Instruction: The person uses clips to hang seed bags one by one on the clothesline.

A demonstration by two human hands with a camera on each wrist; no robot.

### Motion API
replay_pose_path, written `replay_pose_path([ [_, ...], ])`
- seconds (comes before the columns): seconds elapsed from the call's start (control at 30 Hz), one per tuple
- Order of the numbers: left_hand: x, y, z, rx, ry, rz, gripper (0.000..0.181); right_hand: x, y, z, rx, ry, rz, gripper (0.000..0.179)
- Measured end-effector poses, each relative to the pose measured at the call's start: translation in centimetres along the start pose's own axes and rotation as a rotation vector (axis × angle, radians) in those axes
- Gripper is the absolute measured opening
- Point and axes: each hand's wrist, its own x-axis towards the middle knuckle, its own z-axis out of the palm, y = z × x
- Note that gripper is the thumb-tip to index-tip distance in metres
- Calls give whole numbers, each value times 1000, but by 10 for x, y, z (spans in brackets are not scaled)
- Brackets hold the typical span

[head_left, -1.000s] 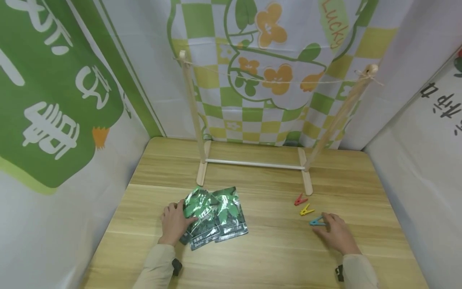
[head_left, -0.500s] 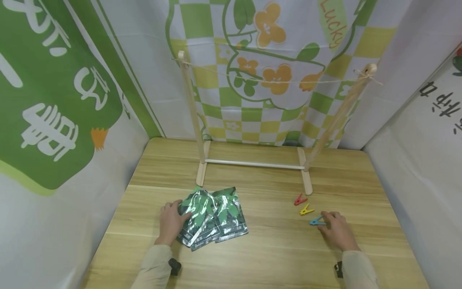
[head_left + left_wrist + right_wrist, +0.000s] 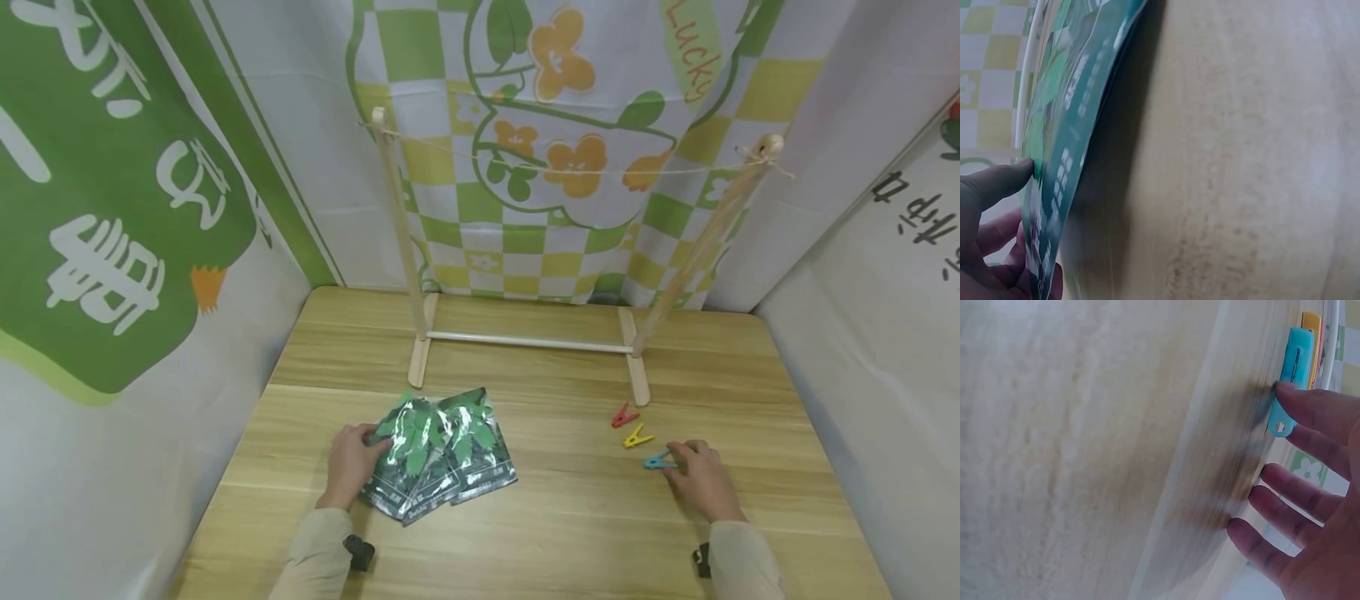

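Note:
At the left of the table my left hand [image 3: 349, 465] pinches the near-left edge of a glossy green foil packet [image 3: 401, 467] printed with leaves. In the left wrist view the thumb lies on the face of that packet [image 3: 1079, 125], with fingers behind it and a shadow beneath its edge. It overlaps a middle packet [image 3: 435, 498], and a third packet [image 3: 483, 450] lies to the right. My right hand [image 3: 703, 482] pinches a blue clothespin [image 3: 657, 459] between thumb and index finger, its other fingers extended toward the tabletop. A yellow clothespin [image 3: 637, 437] and a red clothespin [image 3: 623, 415] lie just beyond.
Behind the packets stands a wooden frame with a left post [image 3: 401, 225], a right post [image 3: 705, 242] and a white lower bar [image 3: 528, 341]. A thin string [image 3: 600, 172] runs between the post tops. Printed cloth [image 3: 517, 242] hangs behind the wooden table [image 3: 555, 533].
My left hand has shifted slightly left and nearer, drawing the top packet the same way so it covers less of the middle one. The right hand stays at the blue clothespin.

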Motion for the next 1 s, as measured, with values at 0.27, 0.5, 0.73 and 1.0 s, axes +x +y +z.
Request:
replay_pose_path([
  [0.27,1,-6,-7,-61,-19,-24,40,2,1,2,22,18,-9,44],
  [0.5,2,-7,-10,-82,-46,-55,37,3,3,5,43,13,9,40],
  [0.73,1,-8,-12,-145,-80,-78,35,4,8,7,142,0,49,43],
  [1.0,3,-7,-11,-189,-107,-103,34,3,11,8,265,31,61,47],
])
